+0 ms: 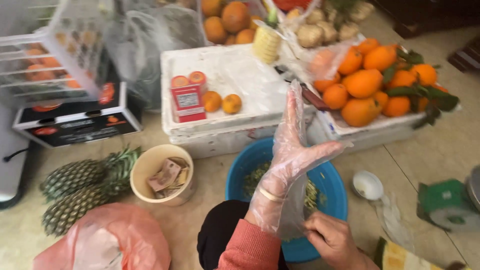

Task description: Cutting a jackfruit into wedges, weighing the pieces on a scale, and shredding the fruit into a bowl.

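My left hand (292, 155) is raised upright over a blue basin (239, 172), its fingers straight up and its thumb out to the right. It wears a thin clear plastic glove (296, 107) and holds nothing. My right hand (332, 242) is below it at the wrist, pinching the glove's loose cuff. The basin sits on the floor and holds green and yellow pineapple peelings. My left sleeve is red.
Two whole pineapples (75, 192) lie at the left beside a beige bucket (150, 165) of banknotes. Behind stand a white foam box (240, 85) with a red sign, small oranges and a peeled pineapple (266, 42), and a heap of leafy oranges (372, 82). A green scale (447, 202), a white bowl (367, 185) and a pink bag (107, 240) are nearby.
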